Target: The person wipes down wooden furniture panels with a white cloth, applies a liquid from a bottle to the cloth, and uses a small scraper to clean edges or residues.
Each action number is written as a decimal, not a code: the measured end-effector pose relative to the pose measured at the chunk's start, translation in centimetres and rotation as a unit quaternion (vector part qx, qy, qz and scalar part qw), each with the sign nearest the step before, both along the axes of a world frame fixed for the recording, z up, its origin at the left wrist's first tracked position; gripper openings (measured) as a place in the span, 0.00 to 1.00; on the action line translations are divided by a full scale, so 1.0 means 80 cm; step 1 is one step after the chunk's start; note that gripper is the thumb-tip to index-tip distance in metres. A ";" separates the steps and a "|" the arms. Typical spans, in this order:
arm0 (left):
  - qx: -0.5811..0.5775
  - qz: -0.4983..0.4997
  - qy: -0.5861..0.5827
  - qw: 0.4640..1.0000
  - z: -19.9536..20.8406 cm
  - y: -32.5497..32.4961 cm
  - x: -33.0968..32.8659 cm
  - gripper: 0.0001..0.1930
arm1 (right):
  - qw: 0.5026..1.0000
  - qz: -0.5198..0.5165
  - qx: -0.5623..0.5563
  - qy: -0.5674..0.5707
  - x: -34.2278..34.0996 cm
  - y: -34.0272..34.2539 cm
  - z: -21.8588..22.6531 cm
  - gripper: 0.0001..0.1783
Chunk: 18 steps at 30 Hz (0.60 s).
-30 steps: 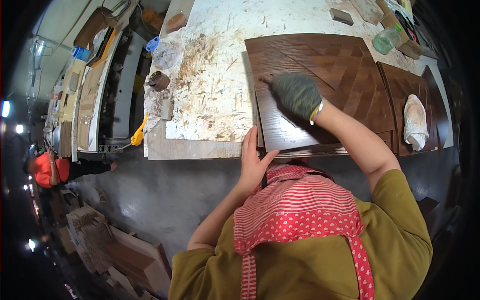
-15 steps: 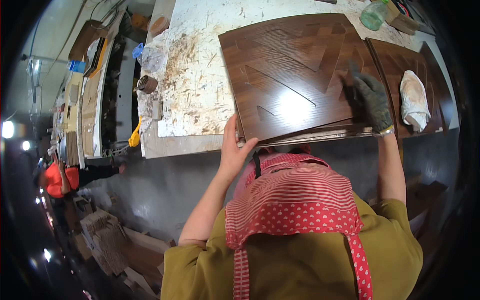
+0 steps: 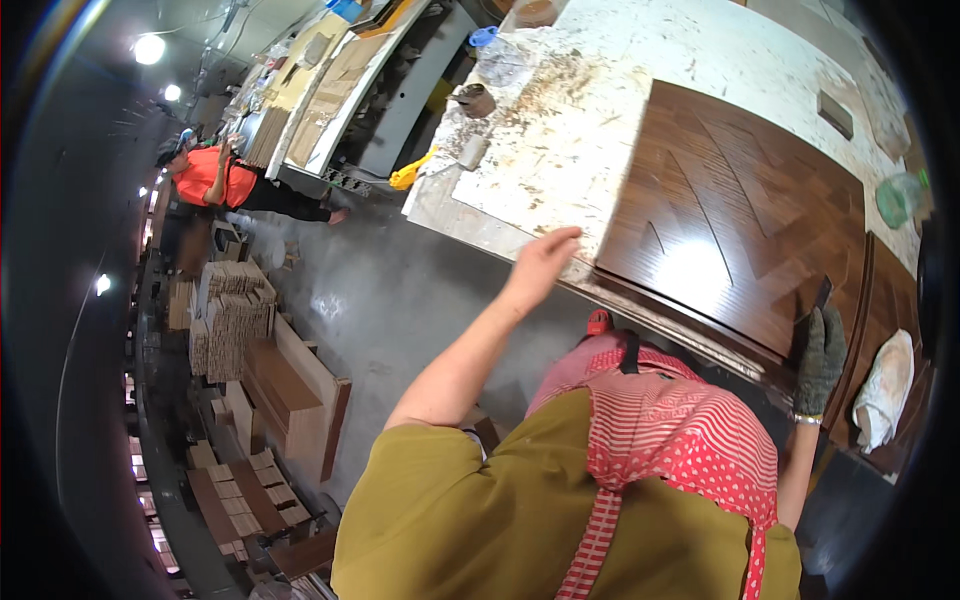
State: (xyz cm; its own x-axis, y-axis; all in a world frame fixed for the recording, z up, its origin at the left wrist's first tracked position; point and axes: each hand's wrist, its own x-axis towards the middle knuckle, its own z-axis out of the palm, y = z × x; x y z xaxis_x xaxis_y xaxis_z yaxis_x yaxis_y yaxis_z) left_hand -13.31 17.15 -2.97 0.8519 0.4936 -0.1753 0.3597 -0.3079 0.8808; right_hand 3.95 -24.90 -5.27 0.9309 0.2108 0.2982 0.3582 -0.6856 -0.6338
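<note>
A dark brown wood-grain panel (image 3: 735,215) with slanting grooves lies on a stack of panels at the front of the worktable (image 3: 560,150). My bare left hand (image 3: 545,265) is in the air at the table's front edge, just left of the panel's near corner. Its fingers are loosely stretched and nothing is in them. My right hand (image 3: 822,365), in a grey-black glove, is at the panel's near right corner. A narrow dark strip (image 3: 823,293) sticks out past its fingertips; its kind is unclear. Right of this hand, a white cloth bundle (image 3: 884,390) lies on another brown panel (image 3: 880,300).
A green clear bottle (image 3: 900,198) and a grey block (image 3: 835,114) stand beyond the panel. A yellow tool (image 3: 412,170) and a small can (image 3: 474,100) sit at the table's left side. Stacked boards (image 3: 232,315) stand on the floor at left; a person in orange (image 3: 215,175) is farther off.
The view has swung left, so the table sits farther right. My left hand has come off the panel's corner. My gloved right hand has moved to the panel's near right corner.
</note>
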 end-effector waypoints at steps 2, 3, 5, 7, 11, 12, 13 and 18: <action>0.028 0.092 -0.044 0.994 -0.013 0.077 -0.004 0.12 | 0.995 -0.037 0.050 0.084 -0.004 0.002 0.003 0.13; 0.051 0.134 -0.061 0.988 -0.014 0.123 -0.005 0.11 | 0.995 -0.040 0.047 0.083 -0.011 0.012 0.009 0.13; 0.167 0.189 -0.080 0.964 -0.012 0.210 -0.004 0.08 | 0.998 0.066 0.004 0.016 -0.035 0.059 0.037 0.12; 0.219 0.205 -0.097 0.949 -0.006 0.281 0.001 0.09 | 0.996 0.093 0.001 0.011 -0.054 0.109 0.051 0.10; 0.302 0.215 0.081 0.925 -0.008 0.355 0.030 0.18 | 0.997 0.070 0.032 0.024 -0.064 0.169 0.050 0.10; 0.298 0.209 0.082 0.928 -0.023 0.376 0.034 0.18 | 0.994 0.056 0.073 0.058 -0.065 0.179 0.051 0.10; 0.304 0.156 0.168 0.925 -0.043 0.399 0.035 0.21 | 0.994 0.052 0.069 0.060 -0.066 0.190 0.054 0.10; 0.276 0.068 0.269 0.920 -0.053 0.408 0.049 0.24 | 0.997 0.074 0.023 0.002 -0.066 0.198 0.047 0.09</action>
State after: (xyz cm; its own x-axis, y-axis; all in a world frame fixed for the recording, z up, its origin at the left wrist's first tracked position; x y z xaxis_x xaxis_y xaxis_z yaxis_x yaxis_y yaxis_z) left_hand -9.38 49.79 -7.23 0.6386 0.7295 -0.2448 0.7665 -0.5746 0.2870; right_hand -1.34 -9.05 -1.52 0.8921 0.3322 0.3062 0.4501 -0.5959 -0.6651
